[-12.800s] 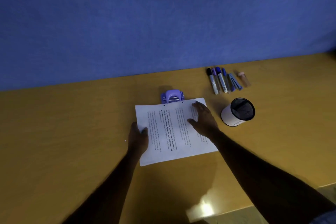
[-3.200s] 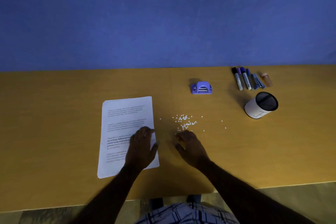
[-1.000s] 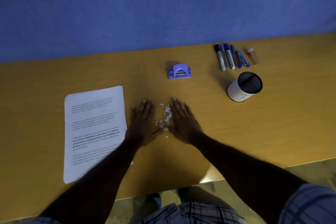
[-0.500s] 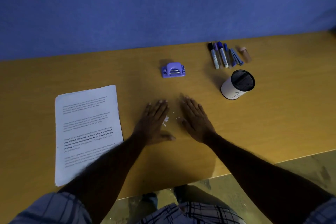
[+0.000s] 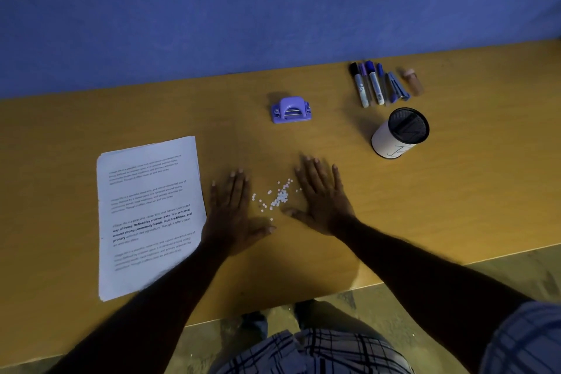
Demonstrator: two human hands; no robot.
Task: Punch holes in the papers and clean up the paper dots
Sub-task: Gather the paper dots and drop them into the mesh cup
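Both hands lie flat and open on the yellow tabletop [image 5: 455,191], palms down with fingers spread: the left hand [image 5: 232,215] at 9 o'clock of a small scatter of white paper dots [image 5: 277,199] and the right hand [image 5: 321,197] at 3 o'clock of it, neither gripping anything. The stack of printed papers [image 5: 148,212] rests just beside the left hand, at its 9 o'clock. The purple hole punch [image 5: 290,110] sits at 12 o'clock of the dots, well apart, with a white cup [image 5: 399,135] and a row of markers [image 5: 370,83] at 2 o'clock.
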